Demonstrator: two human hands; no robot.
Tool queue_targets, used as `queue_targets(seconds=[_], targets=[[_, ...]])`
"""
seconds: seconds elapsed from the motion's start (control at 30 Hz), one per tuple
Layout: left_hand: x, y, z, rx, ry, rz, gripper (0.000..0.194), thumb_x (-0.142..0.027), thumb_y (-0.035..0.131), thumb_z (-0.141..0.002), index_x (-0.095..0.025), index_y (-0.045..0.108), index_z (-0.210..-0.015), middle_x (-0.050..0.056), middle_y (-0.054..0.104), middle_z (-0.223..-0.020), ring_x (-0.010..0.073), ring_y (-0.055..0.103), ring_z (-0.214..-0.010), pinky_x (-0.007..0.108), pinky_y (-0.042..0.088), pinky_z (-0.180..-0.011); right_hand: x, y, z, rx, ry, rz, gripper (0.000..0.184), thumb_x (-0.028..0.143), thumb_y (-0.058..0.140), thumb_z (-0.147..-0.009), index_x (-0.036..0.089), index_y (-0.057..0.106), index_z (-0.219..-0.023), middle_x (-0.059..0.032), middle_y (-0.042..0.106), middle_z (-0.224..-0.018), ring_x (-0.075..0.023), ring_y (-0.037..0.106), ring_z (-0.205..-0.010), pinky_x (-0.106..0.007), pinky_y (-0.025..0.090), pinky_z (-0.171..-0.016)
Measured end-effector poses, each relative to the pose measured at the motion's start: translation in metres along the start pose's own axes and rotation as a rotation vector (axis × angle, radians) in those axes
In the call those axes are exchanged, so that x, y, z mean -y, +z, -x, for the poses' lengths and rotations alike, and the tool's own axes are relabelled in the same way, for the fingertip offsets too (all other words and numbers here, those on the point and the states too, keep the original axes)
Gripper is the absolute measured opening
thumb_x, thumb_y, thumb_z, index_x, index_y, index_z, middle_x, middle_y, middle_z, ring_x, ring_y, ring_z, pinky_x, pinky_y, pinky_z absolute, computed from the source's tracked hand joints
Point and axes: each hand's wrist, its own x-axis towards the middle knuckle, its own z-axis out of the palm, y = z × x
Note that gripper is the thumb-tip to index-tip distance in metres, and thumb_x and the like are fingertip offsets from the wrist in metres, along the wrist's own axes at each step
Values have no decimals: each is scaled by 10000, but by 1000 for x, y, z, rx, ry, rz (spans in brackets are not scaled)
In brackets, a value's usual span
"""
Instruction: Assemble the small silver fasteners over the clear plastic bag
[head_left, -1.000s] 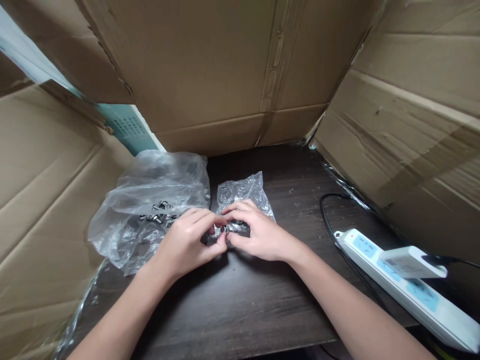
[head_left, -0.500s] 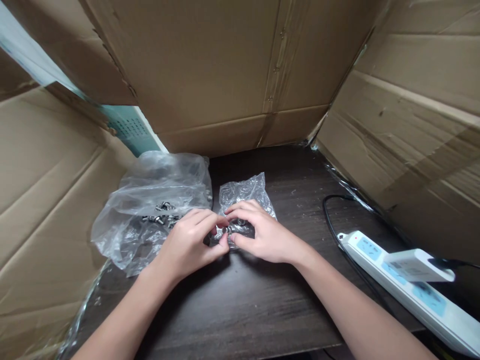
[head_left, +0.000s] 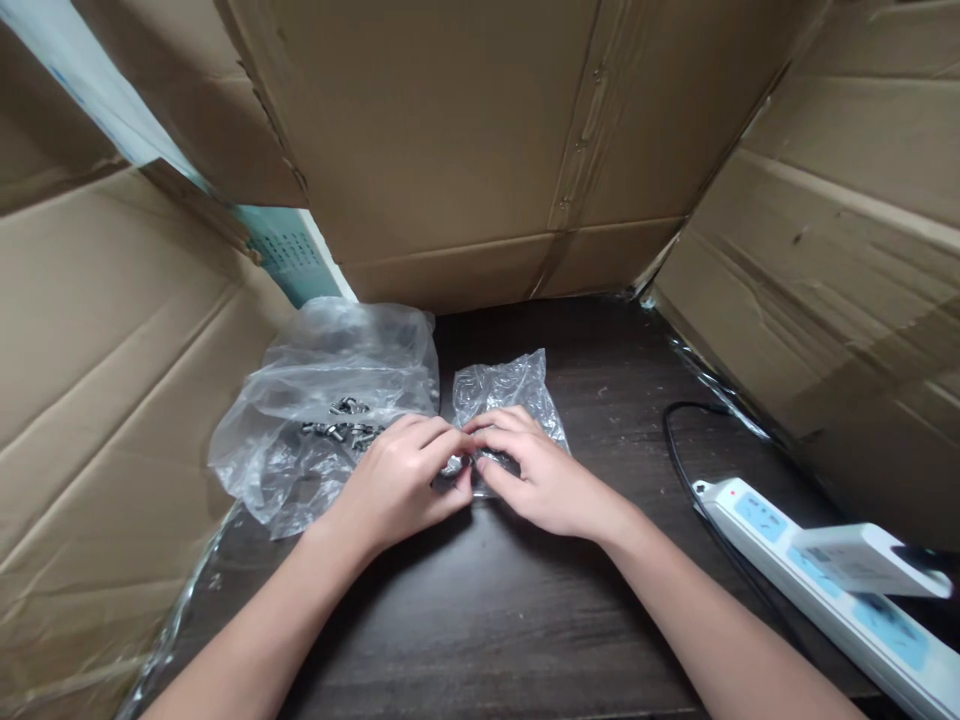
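My left hand [head_left: 412, 475] is closed, thumb and index fingertips pinched on a small metal bolt [head_left: 469, 461] that is mostly hidden. Against it from the other side come the fingertips of my right hand [head_left: 544, 475], also closed on the bolt. The two hands touch at the fingertips. Beneath and behind them lies a small clear plastic bag [head_left: 510, 380] on the table. Metal pieces on it are largely covered by my fingers. To the left, a larger clear plastic bag [head_left: 352, 345] lies open with several metal bolts [head_left: 341, 430] at its mouth.
Cardboard walls [head_left: 450, 140] enclose the dark wooden table [head_left: 480, 620] at the back and both sides. A white power strip [head_left: 817, 590] with a plugged-in white adapter [head_left: 862, 558] lies at the right, beside a black cable [head_left: 675, 450]. A pale green printed sheet [head_left: 289, 255] shows through a gap.
The view has shifted a little, so the scene sits further right. My fingertips have closed in around the bolt, which shows less than before. The bags stay in place.
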Motion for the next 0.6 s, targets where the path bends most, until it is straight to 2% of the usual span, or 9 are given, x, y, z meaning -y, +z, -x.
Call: queue_targets(seconds=[0.1,0.2,0.33,0.43,0.6], targets=[[-1,0,0,-11,6,-22,135,-120,606,-827,-156,668,-942,51,692,-846,204,627,-772,344,524,-766,2,1,-1,-6,17,-3,172,112,536,-937,208,649,-1025,-59,618,-1238,-237,459,-1235,-473,348,-1102],[0,-1,0,-17,6,-11,146,-112,603,-823,-165,663,-945,43,685,-829,202,628,-770,333,519,-756,4,3,-2,-33,34,-6,156,94,593,-886,208,612,-991,-43,630,-1138,-228,485,-1156,-452,384,-1048],[1,-2,0,-12,-4,17,143,-116,615,-820,-166,657,-947,37,674,-817,201,626,-771,332,511,-759,5,4,-3,-74,44,4,244,75,653,-801,204,566,-989,-39,617,-1090,-227,493,-1102,-429,414,-998],[2,-1,1,-14,-16,18,137,-111,615,-812,-164,656,-931,34,668,-809,198,619,-762,332,507,-763,3,4,-2,-30,8,-4,281,71,596,-845,216,588,-1085,-46,616,-1182,-229,481,-1169,-446,392,-1044],[3,0,1,-10,-26,18,129,-113,615,-815,-165,654,-926,23,662,-788,185,614,-744,323,502,-775,0,5,-2,-24,11,13,190,116,532,-934,213,655,-1043,-57,614,-1231,-225,466,-1238,-447,362,-1105]])
